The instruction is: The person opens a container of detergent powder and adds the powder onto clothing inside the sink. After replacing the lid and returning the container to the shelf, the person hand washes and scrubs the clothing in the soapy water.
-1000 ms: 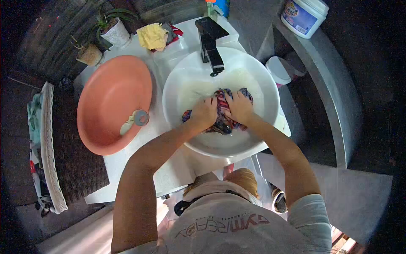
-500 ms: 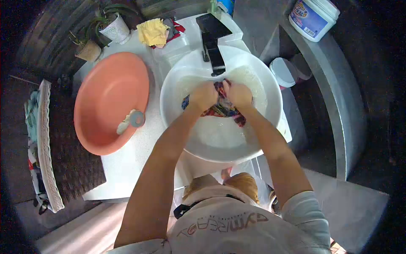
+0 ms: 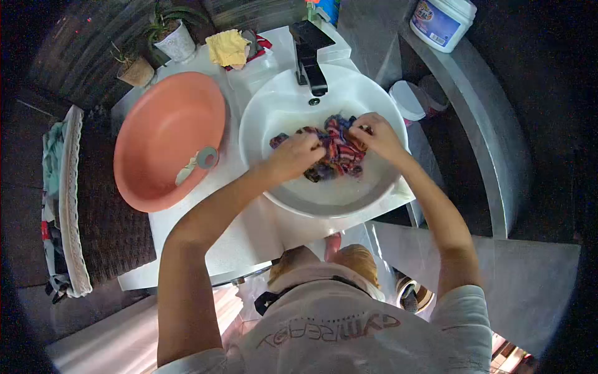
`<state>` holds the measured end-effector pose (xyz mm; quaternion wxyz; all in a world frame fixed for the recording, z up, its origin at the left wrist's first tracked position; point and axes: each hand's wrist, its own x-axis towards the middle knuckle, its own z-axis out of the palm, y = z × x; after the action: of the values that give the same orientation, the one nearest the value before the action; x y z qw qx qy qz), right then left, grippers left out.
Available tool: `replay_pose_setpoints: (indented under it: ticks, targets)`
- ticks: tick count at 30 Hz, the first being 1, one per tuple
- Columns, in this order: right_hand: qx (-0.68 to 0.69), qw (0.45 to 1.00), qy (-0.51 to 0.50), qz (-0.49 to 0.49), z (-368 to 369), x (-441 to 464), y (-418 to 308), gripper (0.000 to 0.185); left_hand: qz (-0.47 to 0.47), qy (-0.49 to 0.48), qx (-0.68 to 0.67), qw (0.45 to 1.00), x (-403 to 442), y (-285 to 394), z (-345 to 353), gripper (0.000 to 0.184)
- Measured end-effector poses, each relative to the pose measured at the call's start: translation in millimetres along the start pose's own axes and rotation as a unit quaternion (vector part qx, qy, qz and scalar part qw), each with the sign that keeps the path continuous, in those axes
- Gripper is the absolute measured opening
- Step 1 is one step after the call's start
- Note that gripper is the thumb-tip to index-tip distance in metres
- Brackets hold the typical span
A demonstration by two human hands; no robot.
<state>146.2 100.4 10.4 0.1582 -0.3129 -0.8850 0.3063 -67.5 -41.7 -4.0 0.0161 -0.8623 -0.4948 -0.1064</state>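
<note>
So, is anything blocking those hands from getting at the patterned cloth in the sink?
Nothing visible: the left hand and right hand are both on the patterned cloth. The black faucet stands at the far side of the sink, apart from both hands.

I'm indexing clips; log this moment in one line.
left hand: holding patterned cloth | right hand: holding cloth | cloth: in sink, cloudy water

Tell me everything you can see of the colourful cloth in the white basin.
The cloth is soft-looking and patterned in red, dark blue and black, with stripes. It looks wet and lies crumpled in cloudy water inside the basin. The left hand is curled on its left part; the right hand touches its right side. Its full shape is hidden.
</note>
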Motion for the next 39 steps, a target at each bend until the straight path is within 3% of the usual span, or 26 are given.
replay_pose_setpoints:
  ticks: [1, 3, 4, 5, 7, 8, 10, 11, 14, 15, 16, 17, 18, 19, 21, 23, 26, 27, 29, 30, 31, 33, 35, 37, 39]
  targets:
    - [-0.001, 1.0, 0.001, 0.0, 8, -5, -6, 0.044, 0.001, 0.001, 0.0, 1.0, -5, 6, -5, 0.024]
    - [-0.181, 0.981, 0.075, 0.018, 31, -10, -11, 0.07, -0.008, 0.025, -0.115, 0.993, -10, 12, -14, 0.035]
    - [-0.162, 0.986, 0.008, 0.048, 41, -8, -12, 0.089, -0.064, 0.064, -0.081, 0.993, -11, 13, -10, 0.054]
    - [-0.124, 0.991, 0.014, 0.044, 62, -8, -2, 0.081, -0.063, 0.063, -0.079, 0.993, -13, 12, 5, 0.054]
    - [-0.25, 0.967, 0.022, 0.054, 79, -8, -16, 0.069, -0.227, 0.014, -0.03, 0.973, -12, 15, 33, 0.065]
    - [-0.25, 0.966, 0.021, 0.053, 82, -3, -14, 0.069, -0.233, -0.032, 0.019, 0.972, -10, 17, 38, 0.068]
    - [-0.258, 0.965, 0.037, 0.021, 90, 3, -7, 0.052, -0.249, -0.057, 0.003, 0.967, 4, 14, 45, 0.066]
    - [-0.257, 0.966, 0.035, 0.022, 94, 7, -4, 0.052, -0.266, -0.079, -0.01, 0.961, 11, 11, 48, 0.065]
    - [-0.274, 0.958, 0.081, 0.016, 101, 24, 7, 0.034, -0.258, -0.052, -0.018, 0.965, 23, -9, 64, 0.048]
    - [-0.274, 0.958, 0.08, 0.017, 100, 28, 7, 0.034, -0.263, -0.06, -0.049, 0.962, 27, -13, 66, 0.041]
    - [-0.269, 0.96, 0.06, 0.039, 97, 33, 5, 0.032, -0.264, 0.006, -0.047, 0.963, 28, -15, 68, 0.029]
    - [-0.265, 0.962, 0.04, 0.06, 95, 37, 5, 0.031, -0.264, 0.006, -0.047, 0.963, 31, -18, 70, 0.029]
    - [-0.266, 0.958, 0.104, 0.01, 95, 41, 8, 0.031, -0.293, 0.002, -0.069, 0.954, 35, -21, 69, 0.028]
    - [-0.266, 0.958, 0.104, 0.009, 96, 45, 9, 0.031, -0.323, -0.002, -0.091, 0.942, 39, -24, 68, 0.027]
    - [-0.264, 0.955, 0.103, 0.083, 98, 54, 10, 0.038, -0.327, 0.016, -0.107, 0.939, 43, -30, 69, 0.027]
    - [-0.254, 0.952, 0.152, 0.082, 104, 62, 22, 0.045, -0.346, 0.062, -0.115, 0.929, 44, -31, 72, 0.027]
    - [-0.15, 0.951, 0.19, 0.194, 106, 77, 49, 0.058, -0.395, 0.039, -0.115, 0.911, 47, -37, 68, 0.029]
    - [-0.151, 0.95, 0.191, 0.194, 96, 75, 48, 0.058, -0.394, 0.04, -0.115, 0.911, 46, -36, 64, 0.029]
    - [0.033, 0.967, 0.167, 0.188, 71, 66, 36, 0.06, -0.341, 0.143, -0.119, 0.922, 40, -33, 48, 0.027]
    - [0.055, 0.972, 0.178, 0.146, 65, 64, 40, 0.063, -0.288, 0.151, -0.098, 0.941, 35, -31, 37, 0.027]
    - [0.181, 0.957, 0.143, 0.174, 53, 59, 32, 0.059, -0.287, 0.152, -0.099, 0.941, 31, -27, 24, 0.027]
    - [0.284, 0.932, 0.124, 0.189, 29, 40, 8, 0.049, -0.156, 0.155, -0.071, 0.973, 24, -16, 0, 0.028]
    - [0.302, 0.933, 0.094, 0.171, 14, 24, 6, 0.044, -0.112, 0.154, -0.036, 0.981, 16, -8, -13, 0.032]
    - [0.32, 0.933, 0.064, 0.153, 6, 8, 6, 0.039, 0.008, 0.147, 0.057, 0.988, 9, -3, -17, 0.033]
    - [0.164, 0.976, 0.085, 0.116, 4, -10, 1, 0.036, 0.026, 0.126, 0.054, 0.99, 2, 2, -7, 0.035]
